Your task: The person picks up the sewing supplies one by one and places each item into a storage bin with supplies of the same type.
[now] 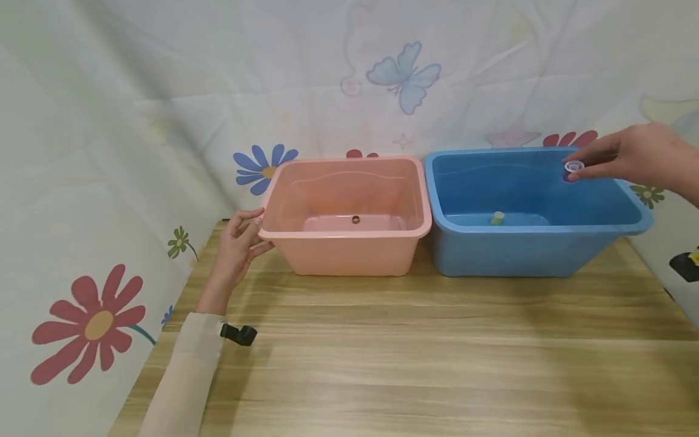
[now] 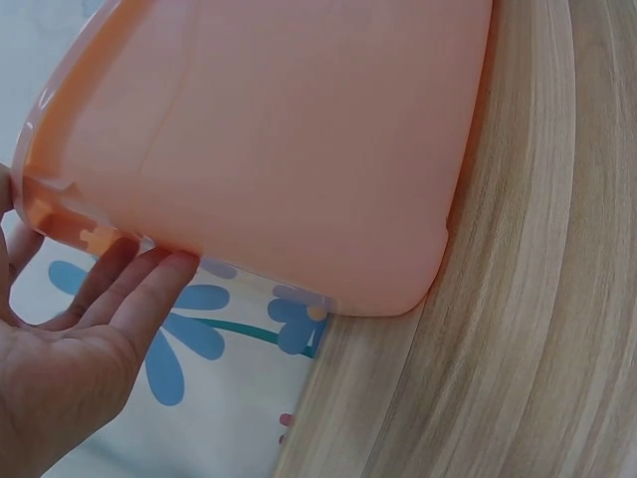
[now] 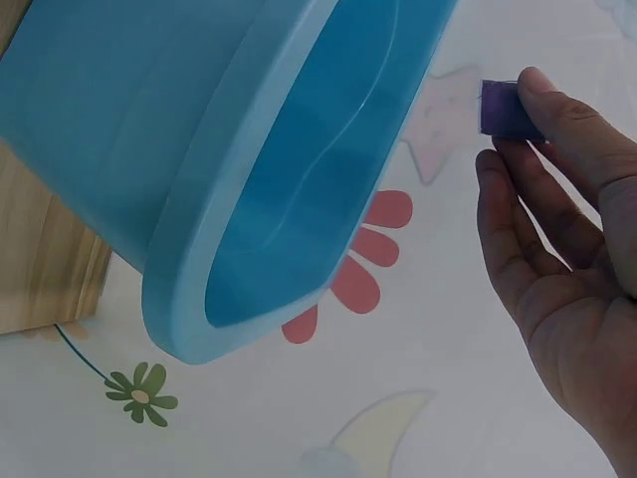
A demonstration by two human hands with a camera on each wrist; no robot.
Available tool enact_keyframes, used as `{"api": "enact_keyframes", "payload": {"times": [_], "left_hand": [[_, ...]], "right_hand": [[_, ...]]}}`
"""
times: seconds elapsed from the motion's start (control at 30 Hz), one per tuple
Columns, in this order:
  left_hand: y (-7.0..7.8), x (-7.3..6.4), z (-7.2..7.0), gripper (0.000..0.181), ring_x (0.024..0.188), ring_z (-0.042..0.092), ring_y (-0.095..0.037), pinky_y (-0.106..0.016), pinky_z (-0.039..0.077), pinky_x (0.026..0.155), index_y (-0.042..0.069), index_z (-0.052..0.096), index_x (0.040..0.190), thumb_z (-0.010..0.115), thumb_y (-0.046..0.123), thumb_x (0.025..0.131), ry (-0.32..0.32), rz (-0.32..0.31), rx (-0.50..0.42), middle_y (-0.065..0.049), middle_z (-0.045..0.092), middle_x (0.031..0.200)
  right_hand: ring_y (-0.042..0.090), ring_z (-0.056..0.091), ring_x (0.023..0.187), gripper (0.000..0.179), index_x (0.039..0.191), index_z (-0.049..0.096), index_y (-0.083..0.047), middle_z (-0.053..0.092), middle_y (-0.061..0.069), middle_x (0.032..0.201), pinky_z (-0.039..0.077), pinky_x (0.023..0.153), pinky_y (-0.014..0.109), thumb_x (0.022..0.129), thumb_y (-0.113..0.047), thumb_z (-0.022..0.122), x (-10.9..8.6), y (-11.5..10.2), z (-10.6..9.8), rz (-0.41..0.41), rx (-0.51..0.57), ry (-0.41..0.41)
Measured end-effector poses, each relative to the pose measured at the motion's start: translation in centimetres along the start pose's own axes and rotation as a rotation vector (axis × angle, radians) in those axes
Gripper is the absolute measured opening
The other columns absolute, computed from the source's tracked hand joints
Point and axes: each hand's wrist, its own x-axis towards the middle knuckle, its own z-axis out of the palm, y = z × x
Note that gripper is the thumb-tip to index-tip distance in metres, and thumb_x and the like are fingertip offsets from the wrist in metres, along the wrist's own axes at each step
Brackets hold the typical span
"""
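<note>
My left hand (image 1: pixel 236 249) holds the pink bin (image 1: pixel 344 235) at its left end; in the left wrist view the fingers (image 2: pixel 149 289) press against the wall just under the rim. A small brass-coloured ring-like piece (image 1: pixel 356 220) lies on the bin's floor. My right hand (image 1: pixel 639 155) pinches a small purple bottle cap (image 1: pixel 571 172), its pale ringed side up, between thumb and fingertips. It hangs above the right part of the blue bin (image 1: pixel 524 230). On that bin's floor stands a small light-green piece with a pale top (image 1: pixel 497 218).
The two bins stand side by side, rims nearly meeting, at the back of a wood-grain table (image 1: pixel 382 352). A printed cloth (image 1: pixel 327 79) with flowers and a butterfly hangs behind and at the left. A black wrist-worn piece (image 1: pixel 685 267) shows at the right edge.
</note>
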Motion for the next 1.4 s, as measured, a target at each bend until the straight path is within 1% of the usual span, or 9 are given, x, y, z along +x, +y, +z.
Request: {"api": "enact_keyframes", "payload": {"times": [0.2, 0.33, 0.43, 0.63, 0.8, 0.93, 1.07, 1.27, 1.4], "left_hand": [[0.1, 0.0, 0.1, 0.032, 0.100, 0.073, -0.021, -0.038, 0.063, 0.082, 0.002, 0.053, 0.131, 0.058, 0.020, 0.105, 0.007, -0.004, 0.021, -0.012, 0.052, 0.139], [0.1, 0.0, 0.2, 0.031, 0.101, 0.073, -0.023, -0.038, 0.063, 0.082, 0.002, 0.053, 0.131, 0.058, 0.020, 0.105, 0.006, -0.007, 0.019, -0.012, 0.052, 0.139], [0.1, 0.0, 0.1, 0.032, 0.102, 0.073, -0.024, -0.039, 0.063, 0.082, 0.002, 0.054, 0.131, 0.059, 0.020, 0.105, 0.006, -0.009, 0.014, -0.012, 0.052, 0.139], [0.4, -0.3, -0.1, 0.032, 0.103, 0.073, -0.024, -0.037, 0.063, 0.081, 0.003, 0.054, 0.131, 0.060, 0.021, 0.105, 0.020, -0.013, 0.011, -0.012, 0.052, 0.138], [0.4, -0.4, -0.1, 0.029, 0.101, 0.073, -0.023, -0.037, 0.063, 0.081, 0.005, 0.055, 0.130, 0.059, 0.020, 0.105, 0.026, -0.024, 0.000, -0.011, 0.054, 0.137], [0.4, -0.3, 0.0, 0.031, 0.100, 0.073, -0.021, -0.038, 0.063, 0.082, 0.004, 0.055, 0.131, 0.059, 0.021, 0.105, 0.017, -0.025, 0.007, -0.010, 0.054, 0.136], [0.6, -0.5, -0.2, 0.033, 0.097, 0.074, -0.019, -0.037, 0.063, 0.080, 0.003, 0.054, 0.132, 0.060, 0.021, 0.105, 0.031, -0.021, 0.022, -0.011, 0.054, 0.136], [0.7, -0.6, -0.2, 0.035, 0.102, 0.073, -0.023, -0.038, 0.063, 0.082, 0.002, 0.052, 0.133, 0.059, 0.021, 0.105, 0.021, -0.017, 0.020, -0.012, 0.052, 0.139], [0.6, -0.7, -0.2, 0.034, 0.100, 0.073, -0.023, -0.039, 0.063, 0.082, 0.001, 0.053, 0.133, 0.059, 0.020, 0.105, 0.020, -0.022, 0.008, -0.012, 0.053, 0.138]], "right_hand": [[0.051, 0.065, 0.102, 0.052, 0.126, 0.066, 0.007, 0.073, 0.025, 0.106, 0.053, 0.085, 0.068, 0.095, -0.035, 0.073, 0.9, 0.7, 0.1, -0.035, -0.032, -0.049], [0.046, 0.068, 0.099, 0.041, 0.122, 0.069, 0.005, 0.075, 0.021, 0.102, 0.055, 0.084, 0.063, 0.094, -0.024, 0.075, 1.9, 0.9, 0.4, -0.095, -0.056, -0.067], [0.042, 0.071, 0.096, 0.036, 0.120, 0.070, 0.004, 0.075, 0.019, 0.100, 0.057, 0.083, 0.061, 0.092, -0.018, 0.077, 2.7, 0.9, 0.6, -0.121, -0.036, -0.067], [0.045, 0.071, 0.097, 0.034, 0.119, 0.068, 0.004, 0.075, 0.022, 0.103, 0.057, 0.085, 0.064, 0.092, -0.014, 0.076, 4.3, 1.0, 0.8, -0.112, 0.058, -0.066], [0.048, 0.069, 0.100, 0.033, 0.121, 0.066, 0.003, 0.073, 0.024, 0.107, 0.055, 0.086, 0.066, 0.094, -0.014, 0.073, 5.0, 1.5, 0.8, -0.106, 0.059, -0.103], [0.047, 0.069, 0.102, 0.034, 0.122, 0.066, 0.004, 0.072, 0.025, 0.108, 0.057, 0.086, 0.062, 0.094, -0.014, 0.074, 5.3, 1.8, 1.2, -0.110, 0.080, -0.146], [0.045, 0.069, 0.103, 0.037, 0.123, 0.066, 0.005, 0.072, 0.025, 0.109, 0.059, 0.086, 0.058, 0.092, -0.013, 0.075, 5.8, 1.5, 1.9, -0.132, 0.103, -0.182], [0.042, 0.070, 0.100, 0.036, 0.121, 0.066, 0.007, 0.073, 0.023, 0.106, 0.060, 0.084, 0.057, 0.091, -0.010, 0.077, 6.2, 1.5, 2.3, -0.154, 0.078, -0.212], [0.039, 0.071, 0.098, 0.035, 0.118, 0.067, 0.006, 0.073, 0.021, 0.105, 0.060, 0.084, 0.056, 0.090, -0.011, 0.078, 6.1, 1.7, 2.5, -0.152, 0.115, -0.230]]}}
